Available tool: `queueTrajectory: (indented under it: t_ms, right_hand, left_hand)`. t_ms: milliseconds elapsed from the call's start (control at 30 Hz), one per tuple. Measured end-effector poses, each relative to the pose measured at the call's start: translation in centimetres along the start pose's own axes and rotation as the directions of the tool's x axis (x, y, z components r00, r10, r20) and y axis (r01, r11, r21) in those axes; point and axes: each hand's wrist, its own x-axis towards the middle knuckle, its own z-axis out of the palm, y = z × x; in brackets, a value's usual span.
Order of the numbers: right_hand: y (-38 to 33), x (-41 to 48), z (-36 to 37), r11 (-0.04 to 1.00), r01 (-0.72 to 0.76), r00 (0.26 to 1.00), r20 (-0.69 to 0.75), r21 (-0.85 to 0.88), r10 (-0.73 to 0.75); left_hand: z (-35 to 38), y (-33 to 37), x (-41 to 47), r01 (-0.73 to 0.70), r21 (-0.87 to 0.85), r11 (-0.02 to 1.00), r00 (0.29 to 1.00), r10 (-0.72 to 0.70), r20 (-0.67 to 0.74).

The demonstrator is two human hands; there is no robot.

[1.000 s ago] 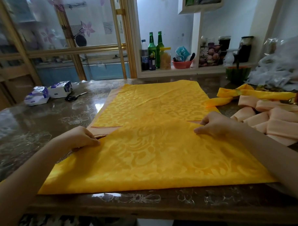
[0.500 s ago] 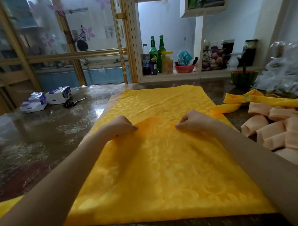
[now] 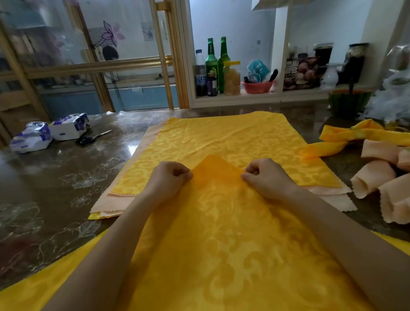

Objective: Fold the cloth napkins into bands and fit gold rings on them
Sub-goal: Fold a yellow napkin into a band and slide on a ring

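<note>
On the glossy surface (image 3: 49,184), near centre over a stack (image 3: 233,135), the napkin (image 3: 225,236) is pinched at its peaked far fold by left grip (image 3: 170,179) and right grip (image 3: 265,178), which should, I judge, draw it evenly and crease flat.

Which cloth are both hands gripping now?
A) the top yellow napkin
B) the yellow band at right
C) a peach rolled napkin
A: the left hand and right hand pinch the top yellow napkin either side of its folded point; the peach rolls and yellow band lie untouched.
</note>
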Motion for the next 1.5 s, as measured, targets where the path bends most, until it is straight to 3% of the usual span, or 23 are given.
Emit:
queueTrajectory:
  t_ms: [200, 367, 567, 833, 1000, 1133, 1200, 1267, 1500]
  right_hand:
    - [-0.2, 0.3, 0.1, 0.997, 0.071, 0.997, 0.002, -0.022, -0.071]
    - [-0.9, -0.1, -0.4, 0.974, 0.2, 0.976, -0.061, -0.106, -0.207]
    - [-0.7, -0.9, -0.4, 0.976, 0.216, 0.975, 0.06, 0.004, -0.216]
    - [-0.9, -1.7, 0.5, 0.954, 0.21, 0.978, 0.043, -0.215, -0.205]
    - [-1.5, -1.9, 0.7, 0.91, 0.204, 0.974, -0.019, -0.362, -0.226]
    - [-2.4, -2.2, 1.7, 0.944, 0.272, 0.961, 0.101, -0.188, -0.257]
    - [-2.4, -2.0, 1.9, 0.926, 0.281, 0.954, 0.18, -0.253, -0.24]
    - [-2.3, -1.6, 1.5, 0.918, 0.254, 0.963, 0.17, -0.305, -0.21]
    - [-2.4, -1.8, 1.1, 0.944, 0.251, 0.966, 0.12, -0.213, -0.229]
  left_hand:
    - [0.6, 0.0, 0.2, -0.086, 0.065, 0.994, 0.995, 0.089, -0.05]
    - [-0.1, 0.4, -0.1, -0.078, -0.021, 0.997, 0.994, 0.079, 0.079]
    - [-0.8, 0.8, -1.0, -0.149, 0.022, 0.989, 0.985, 0.147, 0.085]
    - [-0.8, 0.5, -1.4, -0.122, 0.071, 0.99, 0.977, 0.107, 0.184]
    - [-0.2, 0.4, -1.0, -0.141, 0.204, 0.969, 0.969, 0.092, 0.231]
    - [0.0, 0.6, -0.9, -0.183, 0.214, 0.959, 0.969, 0.14, 0.204]
    - [0.1, 0.6, -1.0, -0.204, 0.203, 0.958, 0.968, 0.166, 0.189]
    - [0.2, 0.6, -1.1, -0.212, 0.185, 0.959, 0.968, 0.18, 0.176]
    - [0.1, 1.2, -1.5, -0.197, 0.167, 0.966, 0.964, 0.159, 0.215]
